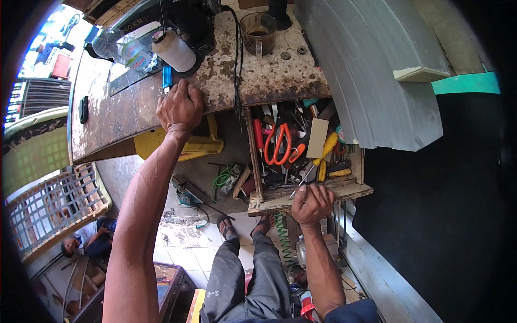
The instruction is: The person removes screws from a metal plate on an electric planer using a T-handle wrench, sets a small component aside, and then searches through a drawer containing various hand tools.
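My right hand grips the front board of an open wooden drawer, with its fingers curled over the top edge. Inside lie orange-handled scissors, a yellow-handled screwdriver, a red-handled tool, a tan cardboard piece and several other tools, heaped together. My left hand rests closed on the front edge of the worn wooden table; whatever its fingers may hold is hidden. Right beyond its knuckles is a blue-handled cutter.
On the table stand a black sewing machine, a white thread cone, a plastic bottle and a glass mug. A grey curved panel borders the drawer's right. Power tools lie below. A person sits lower left.
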### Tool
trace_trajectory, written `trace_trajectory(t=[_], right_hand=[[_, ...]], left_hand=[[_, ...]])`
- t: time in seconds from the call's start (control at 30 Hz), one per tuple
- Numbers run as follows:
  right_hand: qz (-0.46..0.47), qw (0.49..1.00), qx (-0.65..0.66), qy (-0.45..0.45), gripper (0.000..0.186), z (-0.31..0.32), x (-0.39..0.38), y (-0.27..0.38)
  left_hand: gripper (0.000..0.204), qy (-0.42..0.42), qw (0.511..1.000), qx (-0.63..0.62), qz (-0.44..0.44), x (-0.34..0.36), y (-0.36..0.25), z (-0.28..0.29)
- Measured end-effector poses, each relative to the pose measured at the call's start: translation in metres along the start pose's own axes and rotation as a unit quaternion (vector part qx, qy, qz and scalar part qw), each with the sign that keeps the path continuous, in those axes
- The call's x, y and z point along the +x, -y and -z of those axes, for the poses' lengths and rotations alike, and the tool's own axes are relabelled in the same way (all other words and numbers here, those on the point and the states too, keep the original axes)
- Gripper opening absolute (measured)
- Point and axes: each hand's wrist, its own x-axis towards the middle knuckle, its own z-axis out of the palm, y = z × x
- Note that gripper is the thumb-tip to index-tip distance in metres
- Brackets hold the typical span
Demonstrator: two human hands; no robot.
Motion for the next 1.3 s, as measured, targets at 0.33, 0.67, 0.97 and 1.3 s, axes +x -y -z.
trace_trajectory(t=[0.33,0.67,0.97,1.3], right_hand=[[-0.007,0.999,0.024,0.033,0.049,0.013,0.086,0.049],[0.012,0.990,0.009,0.139,0.039,0.045,0.067,-0.025],[-0.169,0.972,0.114,0.118,0.039,0.066,0.014,-0.029],[-0.185,0.960,0.165,0.128,0.041,0.019,0.064,0.012]], left_hand=[[0.027,-0.005,1.000,0.009,0.007,0.001,-0.004,0.001],[0.032,-0.004,1.000,-0.004,0.013,-0.001,0.003,-0.002],[0.032,0.008,1.000,-0.005,0.000,0.002,0.005,-0.001],[0.032,0.011,1.000,-0.002,0.001,-0.001,0.009,-0.001]])
